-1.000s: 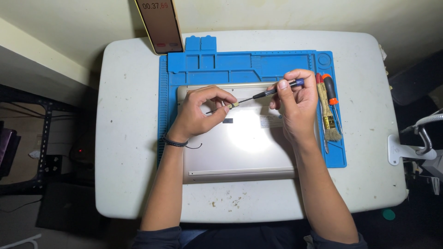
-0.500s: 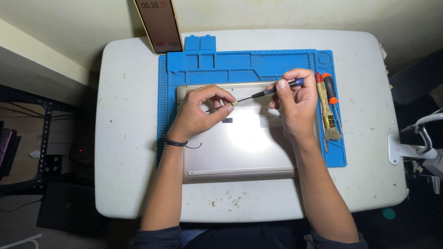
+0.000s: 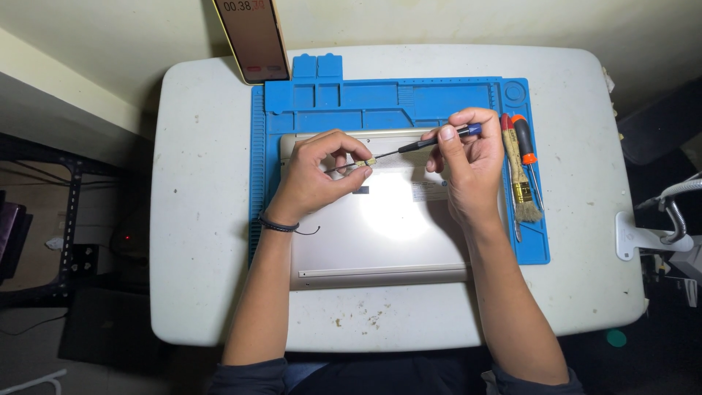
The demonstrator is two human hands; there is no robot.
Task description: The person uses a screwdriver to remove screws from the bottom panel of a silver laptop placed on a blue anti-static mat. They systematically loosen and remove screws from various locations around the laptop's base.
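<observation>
A silver laptop (image 3: 380,234) lies bottom side up on a blue work mat (image 3: 380,102) on a white table (image 3: 205,219). My right hand (image 3: 468,164) grips a thin screwdriver (image 3: 431,143) with a black and blue handle, its shaft slanting down to the left. My left hand (image 3: 314,175) rests on the laptop near its far edge, and its thumb and forefinger pinch the screwdriver's tip just above the case. A dark band circles my left wrist.
A brush (image 3: 521,183) and an orange-handled screwdriver (image 3: 528,150) lie on the mat's right side. A phone with a lit screen (image 3: 252,36) leans at the table's far edge. A white lamp base (image 3: 651,234) clamps to the right. Small crumbs dot the table's near edge.
Both hands stay nearly where they were; my left fingers have shifted slightly at the screwdriver's tip.
</observation>
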